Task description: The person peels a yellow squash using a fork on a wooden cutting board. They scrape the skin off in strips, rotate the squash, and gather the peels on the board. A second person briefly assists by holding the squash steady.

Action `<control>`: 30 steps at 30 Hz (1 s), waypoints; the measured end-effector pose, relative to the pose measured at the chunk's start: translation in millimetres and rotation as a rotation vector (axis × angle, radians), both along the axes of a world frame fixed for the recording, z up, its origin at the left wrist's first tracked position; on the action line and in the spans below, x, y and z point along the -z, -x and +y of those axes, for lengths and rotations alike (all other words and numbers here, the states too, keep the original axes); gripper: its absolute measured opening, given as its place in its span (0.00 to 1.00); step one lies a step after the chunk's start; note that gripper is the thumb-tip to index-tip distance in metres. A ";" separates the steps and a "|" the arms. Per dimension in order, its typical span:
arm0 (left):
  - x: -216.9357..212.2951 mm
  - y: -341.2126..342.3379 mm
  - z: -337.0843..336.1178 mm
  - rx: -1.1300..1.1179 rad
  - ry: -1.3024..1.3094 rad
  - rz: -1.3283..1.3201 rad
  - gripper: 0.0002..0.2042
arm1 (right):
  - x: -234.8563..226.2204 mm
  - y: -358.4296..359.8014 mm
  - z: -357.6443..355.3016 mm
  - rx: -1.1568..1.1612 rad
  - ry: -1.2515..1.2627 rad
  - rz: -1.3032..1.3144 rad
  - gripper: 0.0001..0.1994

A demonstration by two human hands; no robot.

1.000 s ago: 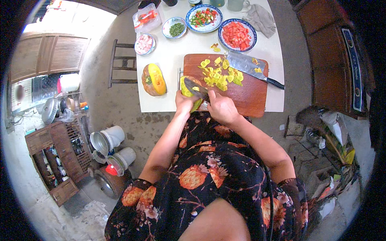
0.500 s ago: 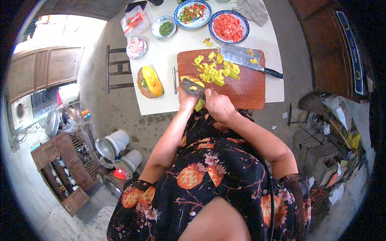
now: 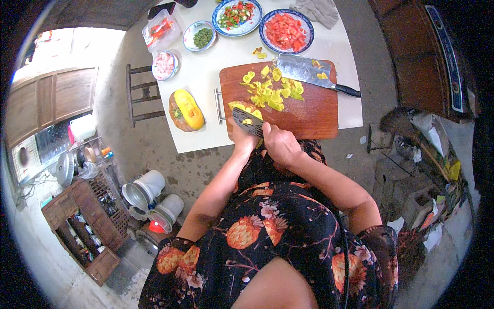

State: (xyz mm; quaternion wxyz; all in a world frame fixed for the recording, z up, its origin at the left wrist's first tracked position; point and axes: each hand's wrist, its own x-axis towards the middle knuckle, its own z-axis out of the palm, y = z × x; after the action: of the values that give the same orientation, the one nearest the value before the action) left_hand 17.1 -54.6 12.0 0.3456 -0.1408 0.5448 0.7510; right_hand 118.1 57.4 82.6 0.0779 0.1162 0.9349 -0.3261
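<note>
Two hands' fingers clamping: right hand [image 3: 281,145] on slotted knife [image 3: 247,122]; left hand [image 3: 244,138] on pumpkin piece [image 3: 245,106]; any piece slippage risking cut left hand.

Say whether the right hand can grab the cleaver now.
Probably not while the right hand grips the slotted tool; otherwise, nothing seems to block its way to the cleaver.

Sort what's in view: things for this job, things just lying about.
In the job, apparently: dark, flat slotted tool; yellow-fleshed pumpkin piece; rectangular brown board; small yellow scraps; black-handled steel cleaver.

Lying about, apparently: crumpled grey cloth; dark wooden chair; round white bucket.
</note>
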 end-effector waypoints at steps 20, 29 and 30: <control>12.2 15.3 -6.9 0.558 0.849 0.627 0.28 | 1.1 39.8 14.3 -0.043 0.033 -0.085 0.09; -12.9 -3.8 2.7 0.269 0.274 0.342 0.29 | 20.2 29.1 4.0 0.017 -0.064 -0.079 0.09; -32.5 -9.8 6.2 0.325 0.398 0.469 0.30 | 21.3 28.4 4.1 0.010 -0.062 -0.075 0.08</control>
State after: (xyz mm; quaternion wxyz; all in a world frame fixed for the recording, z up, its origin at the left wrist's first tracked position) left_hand 26.8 -48.4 44.4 0.2918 0.0597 0.7606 0.5769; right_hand 89.7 61.5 61.3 0.1076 0.1352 0.9404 -0.2928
